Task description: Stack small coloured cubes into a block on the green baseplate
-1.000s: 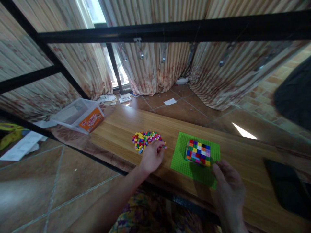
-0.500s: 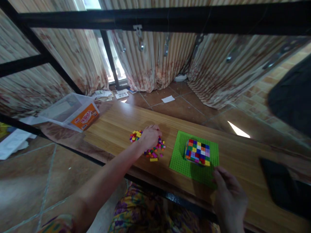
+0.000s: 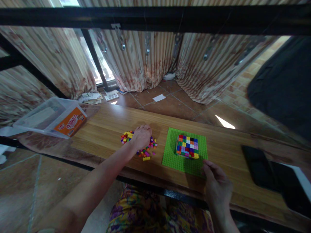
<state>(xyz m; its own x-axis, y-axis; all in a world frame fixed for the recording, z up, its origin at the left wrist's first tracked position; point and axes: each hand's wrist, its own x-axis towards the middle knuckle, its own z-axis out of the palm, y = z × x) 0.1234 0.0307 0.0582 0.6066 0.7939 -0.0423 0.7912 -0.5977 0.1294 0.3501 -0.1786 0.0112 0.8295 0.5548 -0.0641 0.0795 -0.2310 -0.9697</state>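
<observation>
My left hand (image 3: 142, 137) reaches into a pile of small loose toy bricks (image 3: 147, 152) in many colours. Its fingers curl down among them, and what they pinch, if anything, is hidden. To the right lies a green studded baseplate (image 3: 170, 152). On it stands a block of multicoloured bricks (image 3: 187, 146), its top a patchwork of red, yellow, blue, white, green and other colours. My right hand (image 3: 218, 184) is at the baseplate's near right corner, thumb and index finger closed on its edge.
A wooden board (image 3: 109, 124) bears all this. At its left end is a clear plastic box (image 3: 41, 121) with an orange label. Black flat objects (image 3: 257, 168) lie at the right. A dark bar (image 3: 155, 19) crosses overhead, in front of striped curtains (image 3: 136, 68).
The view has swung a little to the right, so everything sits further left. Both hands stay about where they were, by the pile and the baseplate corner.
</observation>
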